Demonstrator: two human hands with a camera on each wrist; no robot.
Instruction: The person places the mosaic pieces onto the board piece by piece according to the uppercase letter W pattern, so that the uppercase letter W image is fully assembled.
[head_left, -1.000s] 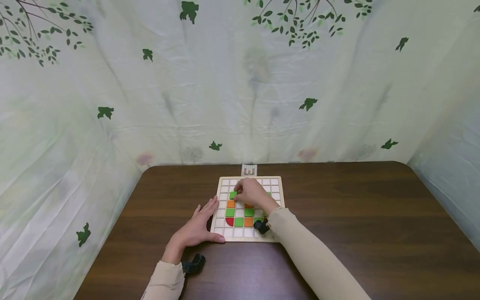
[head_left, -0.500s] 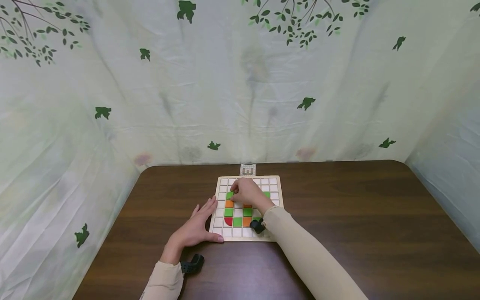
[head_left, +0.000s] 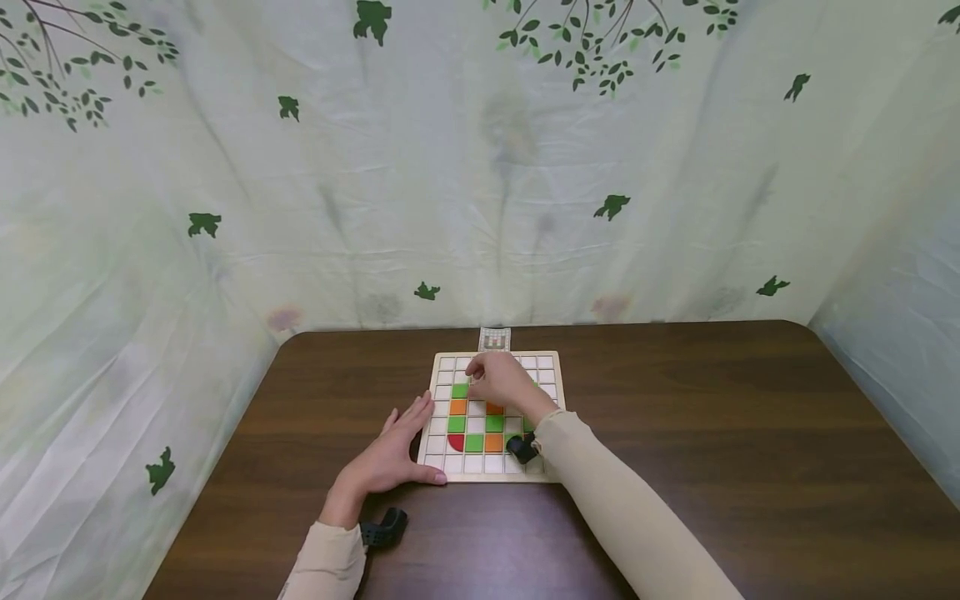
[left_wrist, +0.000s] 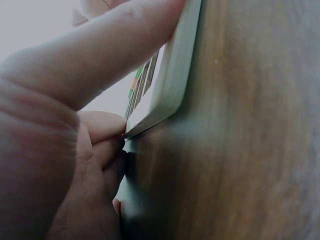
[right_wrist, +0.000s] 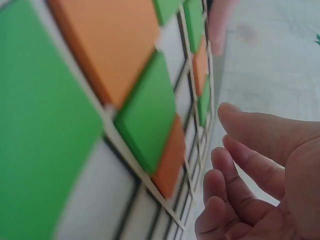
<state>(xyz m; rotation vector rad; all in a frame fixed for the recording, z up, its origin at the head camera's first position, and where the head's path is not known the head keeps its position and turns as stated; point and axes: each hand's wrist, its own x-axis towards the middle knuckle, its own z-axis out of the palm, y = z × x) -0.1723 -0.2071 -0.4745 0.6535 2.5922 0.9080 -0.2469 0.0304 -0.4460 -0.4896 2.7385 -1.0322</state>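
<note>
A square white grid board [head_left: 495,478] with a pale wooden rim lies on the table, bearing flat green and orange tiles and a red rounded tile [head_left: 456,442]. My left hand [head_left: 386,458] rests at its near left corner, fingers straight along the left side and thumb on the front rim; the left wrist view shows that thumb against the board edge [left_wrist: 176,75]. Over the board's upper middle is my right hand [head_left: 504,379], holding nothing, just right of a green tile [head_left: 460,390] lying in its square. Thumb and fingertips stand apart in the right wrist view [right_wrist: 265,165]. The right forearm hides some tiles.
Behind the board lies a small printed card [head_left: 495,339] near the far edge of the dark wooden table [head_left: 690,417]. A pale leaf-patterned cloth [head_left: 450,167] hangs behind and at the sides. Each wrist wears a black camera [head_left: 386,527].
My right hand has let go of the green tile in the upper left of the grid and drawn slightly right. The left hand stays at the board's corner.
</note>
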